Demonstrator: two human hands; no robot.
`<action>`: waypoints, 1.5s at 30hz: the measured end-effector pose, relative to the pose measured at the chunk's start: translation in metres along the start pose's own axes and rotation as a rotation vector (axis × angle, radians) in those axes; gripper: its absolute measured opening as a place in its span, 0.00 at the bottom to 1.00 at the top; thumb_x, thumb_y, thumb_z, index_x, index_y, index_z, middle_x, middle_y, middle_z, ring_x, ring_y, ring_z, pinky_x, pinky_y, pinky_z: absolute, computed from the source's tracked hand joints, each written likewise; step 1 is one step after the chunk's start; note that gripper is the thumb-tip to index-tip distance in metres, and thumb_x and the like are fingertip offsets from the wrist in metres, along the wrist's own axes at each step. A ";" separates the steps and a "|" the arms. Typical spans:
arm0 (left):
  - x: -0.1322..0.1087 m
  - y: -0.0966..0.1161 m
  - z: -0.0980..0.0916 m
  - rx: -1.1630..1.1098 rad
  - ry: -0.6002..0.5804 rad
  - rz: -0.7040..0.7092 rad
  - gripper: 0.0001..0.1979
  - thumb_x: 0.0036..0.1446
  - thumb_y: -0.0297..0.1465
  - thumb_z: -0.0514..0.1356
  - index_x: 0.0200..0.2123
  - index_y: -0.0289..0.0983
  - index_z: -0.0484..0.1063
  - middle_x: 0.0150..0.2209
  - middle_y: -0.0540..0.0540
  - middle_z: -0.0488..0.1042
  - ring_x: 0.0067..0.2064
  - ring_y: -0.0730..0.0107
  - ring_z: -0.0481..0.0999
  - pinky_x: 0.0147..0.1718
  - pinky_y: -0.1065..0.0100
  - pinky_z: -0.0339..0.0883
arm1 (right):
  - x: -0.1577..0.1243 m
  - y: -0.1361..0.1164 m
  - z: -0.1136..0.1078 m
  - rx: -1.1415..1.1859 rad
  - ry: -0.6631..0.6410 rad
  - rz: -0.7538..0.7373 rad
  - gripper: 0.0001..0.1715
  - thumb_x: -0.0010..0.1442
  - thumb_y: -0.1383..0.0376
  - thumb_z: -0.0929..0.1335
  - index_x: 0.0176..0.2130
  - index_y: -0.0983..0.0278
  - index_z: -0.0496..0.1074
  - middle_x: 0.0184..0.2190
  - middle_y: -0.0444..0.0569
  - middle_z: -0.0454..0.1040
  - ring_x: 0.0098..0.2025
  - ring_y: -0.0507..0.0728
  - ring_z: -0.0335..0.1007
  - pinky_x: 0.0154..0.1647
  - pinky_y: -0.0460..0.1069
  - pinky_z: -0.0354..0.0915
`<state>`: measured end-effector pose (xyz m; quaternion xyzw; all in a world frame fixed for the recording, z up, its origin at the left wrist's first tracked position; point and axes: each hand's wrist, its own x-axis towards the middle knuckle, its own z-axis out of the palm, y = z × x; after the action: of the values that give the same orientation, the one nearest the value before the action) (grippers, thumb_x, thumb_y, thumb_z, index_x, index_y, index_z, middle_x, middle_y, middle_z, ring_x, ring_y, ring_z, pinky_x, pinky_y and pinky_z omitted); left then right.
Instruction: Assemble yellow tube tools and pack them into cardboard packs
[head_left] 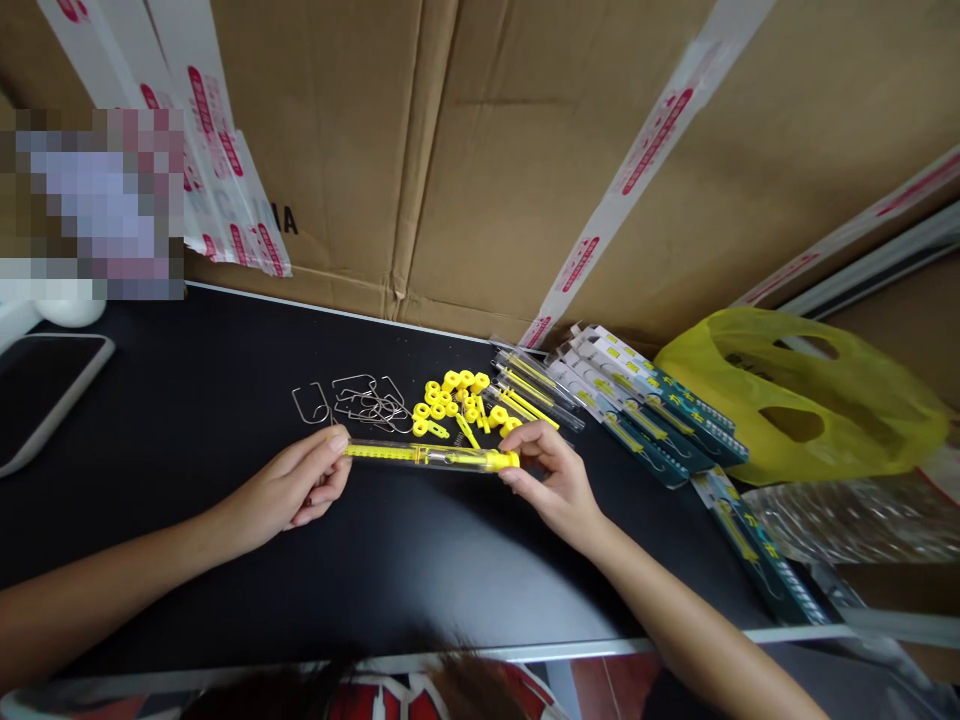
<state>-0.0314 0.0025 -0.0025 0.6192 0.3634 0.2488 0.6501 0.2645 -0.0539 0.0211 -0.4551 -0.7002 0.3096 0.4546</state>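
A clear tubular spring scale (420, 456) with a yellow graduated strip lies level between my two hands, above the black tabletop. My left hand (311, 480) pinches its left end between thumb and fingers. At the other end, the thumb and fingers of my right hand (551, 475) close on the yellow cap. Just beyond the tube is a loose pile of yellow plastic caps and small parts (450, 395). Bent wire hooks (371, 402) lie tangled to the left of that pile.
Clear tubes with yellow strips (525, 385) lie behind the yellow parts. Several boxed spring scales (637, 400) are stacked right of them, beside a yellow plastic bag (795, 400). A phone (49, 390) rests at far left. Large taped cardboard (337, 150) rises along the back edge.
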 end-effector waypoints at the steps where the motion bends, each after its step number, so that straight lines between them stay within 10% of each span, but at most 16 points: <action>1: 0.000 0.000 0.000 0.002 0.000 -0.003 0.24 0.62 0.52 0.46 0.25 0.38 0.54 0.19 0.58 0.55 0.14 0.85 0.53 0.10 0.81 0.46 | 0.000 0.001 0.001 0.041 -0.008 0.026 0.10 0.61 0.59 0.69 0.39 0.61 0.65 0.26 0.41 0.66 0.25 0.49 0.63 0.24 0.44 0.62; 19: 0.000 0.002 -0.001 -0.047 0.019 -0.030 0.26 0.60 0.53 0.46 0.23 0.38 0.54 0.17 0.58 0.54 0.13 0.84 0.52 0.09 0.81 0.47 | 0.000 0.000 -0.004 0.228 -0.077 0.258 0.14 0.62 0.55 0.67 0.39 0.61 0.62 0.25 0.42 0.71 0.22 0.48 0.61 0.21 0.43 0.60; 45: -0.002 0.005 -0.001 -0.015 0.025 -0.015 0.26 0.62 0.52 0.44 0.22 0.38 0.54 0.17 0.57 0.53 0.14 0.83 0.52 0.10 0.79 0.46 | -0.001 0.005 -0.009 -0.324 0.032 -0.266 0.15 0.59 0.69 0.68 0.47 0.61 0.67 0.34 0.49 0.72 0.27 0.51 0.67 0.24 0.47 0.67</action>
<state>-0.0327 0.0022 0.0023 0.6083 0.3744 0.2542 0.6521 0.2743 -0.0526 0.0201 -0.4306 -0.7874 0.1229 0.4236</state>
